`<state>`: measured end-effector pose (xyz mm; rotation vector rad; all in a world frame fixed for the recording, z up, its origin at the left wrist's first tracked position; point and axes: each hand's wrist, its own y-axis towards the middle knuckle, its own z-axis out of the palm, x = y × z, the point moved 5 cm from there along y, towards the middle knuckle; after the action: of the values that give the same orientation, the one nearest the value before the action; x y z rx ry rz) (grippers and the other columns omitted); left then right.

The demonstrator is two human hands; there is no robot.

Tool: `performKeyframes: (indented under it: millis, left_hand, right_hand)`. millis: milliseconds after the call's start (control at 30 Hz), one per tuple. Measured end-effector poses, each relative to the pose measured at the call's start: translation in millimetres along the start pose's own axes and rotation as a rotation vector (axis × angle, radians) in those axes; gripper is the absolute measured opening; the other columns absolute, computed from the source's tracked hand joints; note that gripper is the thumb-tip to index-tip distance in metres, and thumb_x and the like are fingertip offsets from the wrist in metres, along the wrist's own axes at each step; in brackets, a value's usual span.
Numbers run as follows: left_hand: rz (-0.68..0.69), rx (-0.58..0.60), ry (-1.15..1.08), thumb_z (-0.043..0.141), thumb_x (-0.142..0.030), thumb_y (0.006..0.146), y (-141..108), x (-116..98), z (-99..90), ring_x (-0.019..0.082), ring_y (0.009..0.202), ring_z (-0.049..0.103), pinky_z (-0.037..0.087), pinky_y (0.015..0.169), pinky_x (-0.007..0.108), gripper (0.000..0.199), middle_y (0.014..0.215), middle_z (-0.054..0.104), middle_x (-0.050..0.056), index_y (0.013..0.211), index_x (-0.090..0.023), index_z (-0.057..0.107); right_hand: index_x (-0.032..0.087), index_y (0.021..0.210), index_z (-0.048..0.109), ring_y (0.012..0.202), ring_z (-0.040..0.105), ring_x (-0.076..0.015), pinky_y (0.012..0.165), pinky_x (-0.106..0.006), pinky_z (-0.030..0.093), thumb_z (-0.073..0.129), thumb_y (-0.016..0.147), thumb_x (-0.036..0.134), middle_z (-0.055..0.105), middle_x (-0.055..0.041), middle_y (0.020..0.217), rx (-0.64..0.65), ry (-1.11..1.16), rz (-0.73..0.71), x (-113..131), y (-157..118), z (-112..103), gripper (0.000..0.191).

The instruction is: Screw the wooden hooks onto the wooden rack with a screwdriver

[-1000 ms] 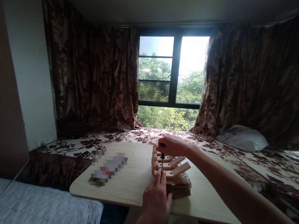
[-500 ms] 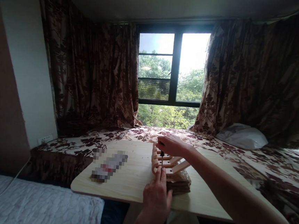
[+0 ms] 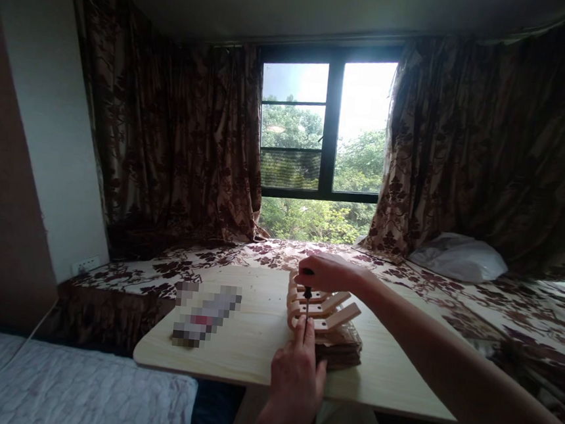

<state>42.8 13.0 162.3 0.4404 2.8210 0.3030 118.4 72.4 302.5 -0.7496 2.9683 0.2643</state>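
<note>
My right hand is closed around the dark handle of a screwdriver, its thin shaft pointing straight down. Below it, my left hand reaches in with two fingers stretched forward on either side of the shaft's lower end, against the near end of a pale wooden rack. Those fingertips hide the screwdriver's tip and whatever they pinch there. The rack has several curved slats with dark holes and slanted arms. It rests on a stack of brown, cardboard-like material.
The rack and stack are on a pale wooden table. A blurred-out packet lies on its left side. Behind is a ledge with floral cloth, bearing a white plastic bag at right. A quilted pad lies at lower left.
My right hand and wrist have shifted and turned slightly on the screwdriver handle, and the right forearm sits a little higher. The left hand is almost still.
</note>
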Motion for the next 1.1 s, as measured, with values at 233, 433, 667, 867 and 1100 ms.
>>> performKeyframes:
  millis: [233,433,667,867,1100]
  left_hand:
    - [0.023,0.008,-0.022,0.05,-0.026,0.083,-10,-1,-3.5,0.025,0.12,0.053,0.043,0.099,0.033,0.07,0.155,0.018,0.009,0.146,-0.013,0.023]
    - [0.05,-0.005,-0.024,0.049,-0.025,0.083,-18,0,-2.0,0.026,0.126,0.048,0.042,0.099,0.034,0.07,0.156,0.013,0.011,0.147,-0.012,0.022]
    - [0.038,-0.006,-0.012,0.048,-0.025,0.083,-17,2,-1.8,0.027,0.123,0.051,0.043,0.098,0.036,0.067,0.156,0.017,0.01,0.145,-0.014,0.027]
    - [0.044,-0.006,-0.007,0.048,-0.026,0.084,-16,1,-2.0,0.027,0.124,0.05,0.042,0.099,0.035,0.067,0.156,0.017,0.012,0.146,-0.013,0.026]
    - [0.042,-0.003,0.008,0.049,-0.026,0.083,-16,2,-0.6,0.026,0.122,0.052,0.043,0.098,0.034,0.068,0.156,0.018,0.011,0.146,-0.014,0.026]
  right_hand:
    - [0.015,0.105,0.06,0.083,0.062,-0.0164,0.073,-0.036,0.052,0.053,0.093,0.035,0.063,-0.0052,0.1,-0.039,-0.012,0.061,-1,0,7,0.025]
    - [0.015,0.106,0.06,0.083,0.062,-0.0164,0.073,-0.036,0.052,0.053,0.093,0.035,0.063,-0.0054,0.1,-0.086,-0.006,0.105,-7,0,10,0.026]
    - [0.016,0.105,0.06,0.081,0.062,-0.0158,0.072,-0.035,0.052,0.052,0.093,0.036,0.064,-0.0046,0.098,-0.118,0.037,-0.007,-2,-2,7,0.025]
    - [0.015,0.109,0.059,0.085,0.062,-0.0171,0.074,-0.037,0.052,0.052,0.093,0.035,0.063,-0.0057,0.102,-0.165,0.03,0.072,1,2,13,0.026]
    - [0.015,0.106,0.06,0.082,0.062,-0.0161,0.072,-0.035,0.053,0.052,0.093,0.036,0.063,-0.0053,0.1,-0.132,0.001,0.117,-8,3,11,0.026]
